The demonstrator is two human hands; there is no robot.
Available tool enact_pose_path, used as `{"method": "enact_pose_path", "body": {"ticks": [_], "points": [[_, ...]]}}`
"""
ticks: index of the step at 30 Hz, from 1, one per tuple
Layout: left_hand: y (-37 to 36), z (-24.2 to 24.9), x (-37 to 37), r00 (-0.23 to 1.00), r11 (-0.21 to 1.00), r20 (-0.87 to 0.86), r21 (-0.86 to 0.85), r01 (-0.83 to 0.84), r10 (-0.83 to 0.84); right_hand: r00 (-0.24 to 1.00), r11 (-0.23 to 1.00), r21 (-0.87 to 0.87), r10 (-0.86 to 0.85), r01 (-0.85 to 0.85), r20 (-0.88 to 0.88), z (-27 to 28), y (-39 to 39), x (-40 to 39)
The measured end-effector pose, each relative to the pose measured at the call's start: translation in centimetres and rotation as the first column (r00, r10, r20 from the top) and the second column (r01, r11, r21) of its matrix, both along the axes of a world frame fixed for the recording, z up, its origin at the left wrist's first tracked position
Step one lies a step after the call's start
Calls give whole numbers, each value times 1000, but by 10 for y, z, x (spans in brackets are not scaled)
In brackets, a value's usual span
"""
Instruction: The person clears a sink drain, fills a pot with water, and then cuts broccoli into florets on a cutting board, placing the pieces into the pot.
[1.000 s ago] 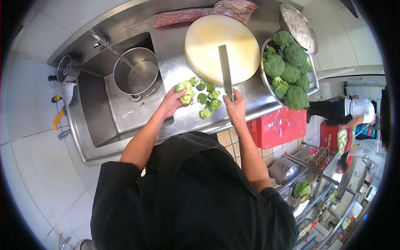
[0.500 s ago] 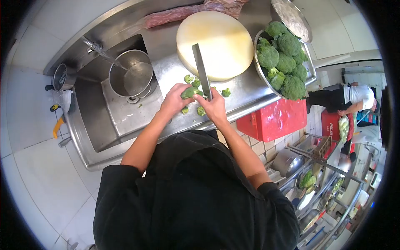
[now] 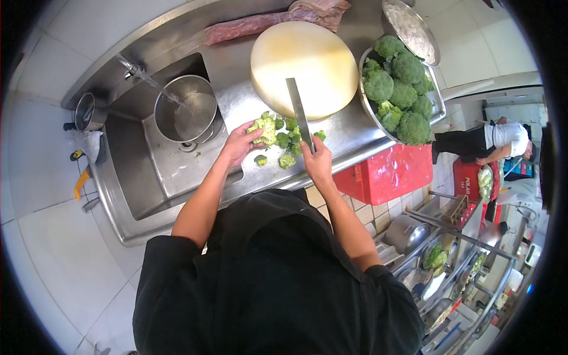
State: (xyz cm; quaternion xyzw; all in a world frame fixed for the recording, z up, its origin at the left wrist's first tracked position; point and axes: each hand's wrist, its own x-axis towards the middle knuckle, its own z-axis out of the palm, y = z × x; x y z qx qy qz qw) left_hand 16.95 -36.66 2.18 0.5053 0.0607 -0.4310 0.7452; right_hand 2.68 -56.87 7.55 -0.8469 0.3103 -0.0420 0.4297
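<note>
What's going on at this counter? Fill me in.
Someone in black is working on broccoli. The left hand holds a pale green piece; the right hand grips a knife, its blade extending over the near edge of the round board in this view. Small florets lie loose on the steel counter, and whole heads fill a bowl to the right. To the left, a tap runs water into a pot in the sink.

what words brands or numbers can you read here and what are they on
"POLAR", sideways on the far red box
A smaller line beside it: too small to read for sure
Knife and near red box: no readable text
</note>
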Motion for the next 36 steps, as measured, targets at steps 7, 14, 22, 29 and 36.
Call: {"method": "enact_pose_path", "body": {"ticks": [7,14,22,29,36], "points": [[-47,48,44,923,989,362,120,91,-129,999,999,-10,-42,42,6,44,-7,-17],[-88,15,92,582,927,786,347,-139,-207,967,964,-258,-10,-58,-255,38,-41,-28],[-90,4,91,550,952,833,215,-218,-62,981,943,-306,73,-127,-181,92,-24,-16],[-95,19,87,689,953,724,233,-191,-39,955,890,-386,151,-245,-257,96,-29,2],[-97,22,93,676,911,721,368,-188,-152,941,854,-428,183,-296,-285,97,-33,12]]}}
